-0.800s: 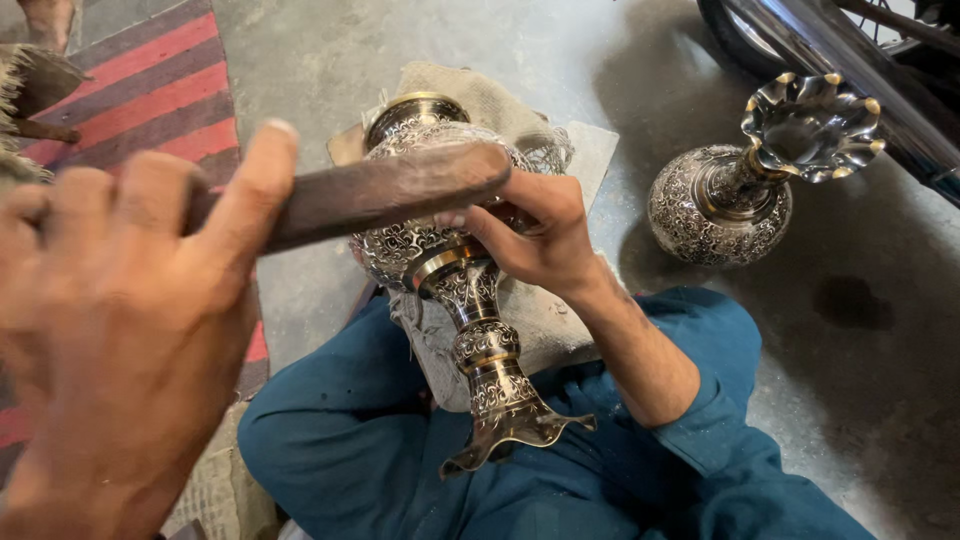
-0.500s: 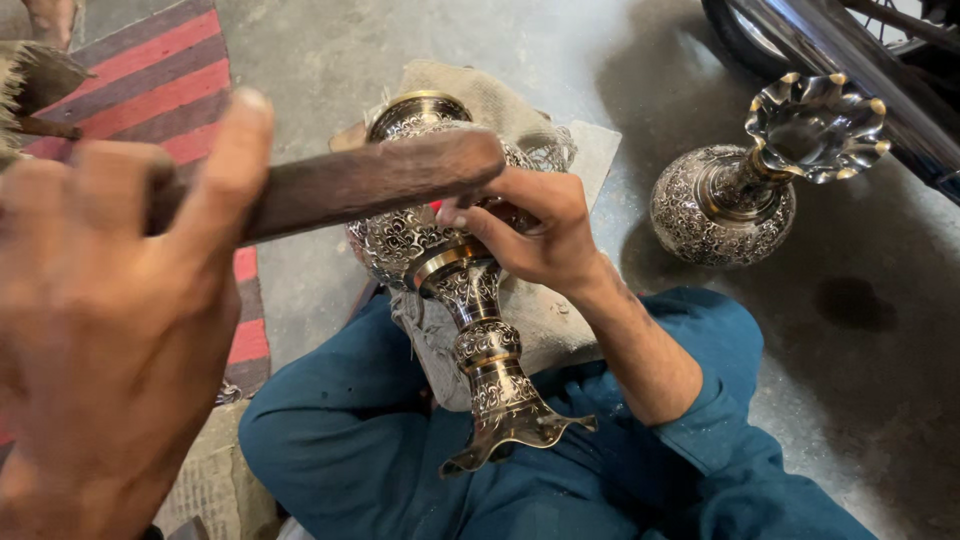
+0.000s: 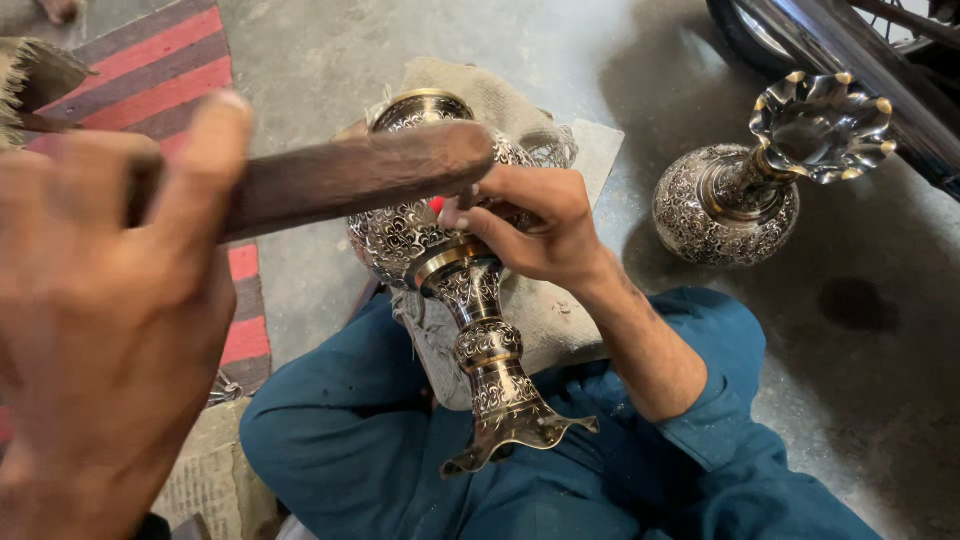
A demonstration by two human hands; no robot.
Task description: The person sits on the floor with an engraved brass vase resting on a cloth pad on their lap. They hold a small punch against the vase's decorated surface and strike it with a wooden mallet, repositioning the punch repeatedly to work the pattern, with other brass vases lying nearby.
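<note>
My left hand [image 3: 110, 330] is close to the camera at the left, blurred, and gripped around a brown wooden stick [image 3: 370, 175]. The stick reaches right, over the body of an engraved brass vase [image 3: 480, 340]. The vase lies on its side across my lap, its flared mouth toward me. My right hand [image 3: 535, 225] rests on the vase's round body and pinches a small red-tipped tool [image 3: 436, 205] against the metal, just under the stick's end.
Burlap cloth [image 3: 500, 100] pads the vase on the concrete floor. A second engraved vase [image 3: 740, 190] stands upright to the right. A red striped rug [image 3: 150, 70] and a brush [image 3: 35, 80] lie at the left. Dark metal bars [image 3: 850, 40] cross the top right.
My left hand has lifted the stick slightly, its far end rising above the vase. My right hand and the vase have stayed where they were.
</note>
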